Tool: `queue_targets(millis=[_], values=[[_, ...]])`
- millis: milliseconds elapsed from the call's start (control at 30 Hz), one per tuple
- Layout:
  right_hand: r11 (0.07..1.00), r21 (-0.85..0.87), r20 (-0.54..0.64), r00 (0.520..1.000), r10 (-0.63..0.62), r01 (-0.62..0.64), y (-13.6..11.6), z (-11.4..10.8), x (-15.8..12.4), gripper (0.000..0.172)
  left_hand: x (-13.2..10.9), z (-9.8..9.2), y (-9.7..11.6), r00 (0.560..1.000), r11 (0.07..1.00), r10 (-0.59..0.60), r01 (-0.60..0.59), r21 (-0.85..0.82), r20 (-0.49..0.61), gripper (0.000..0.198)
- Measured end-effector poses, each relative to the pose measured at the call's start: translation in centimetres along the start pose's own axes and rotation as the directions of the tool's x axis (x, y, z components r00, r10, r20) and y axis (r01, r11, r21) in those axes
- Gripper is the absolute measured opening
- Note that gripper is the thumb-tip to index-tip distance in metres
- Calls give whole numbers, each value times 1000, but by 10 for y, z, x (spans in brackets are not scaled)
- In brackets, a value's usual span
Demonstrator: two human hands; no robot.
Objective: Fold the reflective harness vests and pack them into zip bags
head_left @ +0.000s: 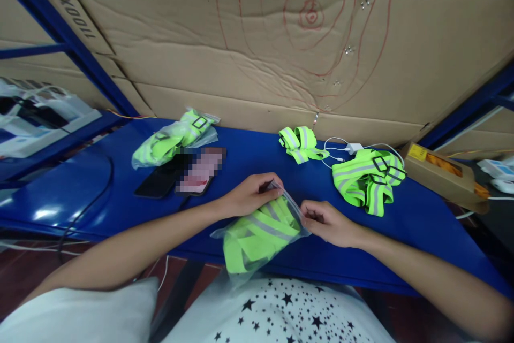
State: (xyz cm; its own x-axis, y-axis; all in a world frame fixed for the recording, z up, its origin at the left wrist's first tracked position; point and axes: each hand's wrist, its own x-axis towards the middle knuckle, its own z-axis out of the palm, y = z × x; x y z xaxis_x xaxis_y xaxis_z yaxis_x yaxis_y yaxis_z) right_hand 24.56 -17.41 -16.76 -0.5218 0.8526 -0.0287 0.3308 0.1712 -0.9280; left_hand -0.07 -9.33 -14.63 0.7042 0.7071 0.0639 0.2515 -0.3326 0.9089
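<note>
A clear zip bag (236, 276) holds folded neon-yellow reflective straps (263, 233) with a grey stripe, at the front edge of the blue table. My left hand (255, 193) is closed on the bag's upper left edge, thumb along the zip strip. At the other end of that strip, my right hand (325, 221) pinches the bag's corner between thumb and bent fingers. Beyond my right hand lies a loose bundle of reflective straps (361, 177) with black buckles. A smaller strap bundle (299, 142) sits to its left.
Bagged straps (168, 142) lie at the back left, beside a black phone (156, 181) and a phone with a lit screen (201, 172). A white charger (354, 148) with cable rests between the loose bundles. An open cardboard box (437, 172) stands right. Cardboard (180, 38) walls the back.
</note>
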Motion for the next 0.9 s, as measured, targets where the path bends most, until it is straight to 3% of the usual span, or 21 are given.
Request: queue_targets(millis=[333,900], values=[[957,261,45,992,119,-127,5,-1,-1,16,-1,-1,3,997,1000,17,-18,-14,-69,33],[923,359,13,990,141,-136,3,-1,2,14,1,-1,0,991,998,30,-36,-45,-131,33]])
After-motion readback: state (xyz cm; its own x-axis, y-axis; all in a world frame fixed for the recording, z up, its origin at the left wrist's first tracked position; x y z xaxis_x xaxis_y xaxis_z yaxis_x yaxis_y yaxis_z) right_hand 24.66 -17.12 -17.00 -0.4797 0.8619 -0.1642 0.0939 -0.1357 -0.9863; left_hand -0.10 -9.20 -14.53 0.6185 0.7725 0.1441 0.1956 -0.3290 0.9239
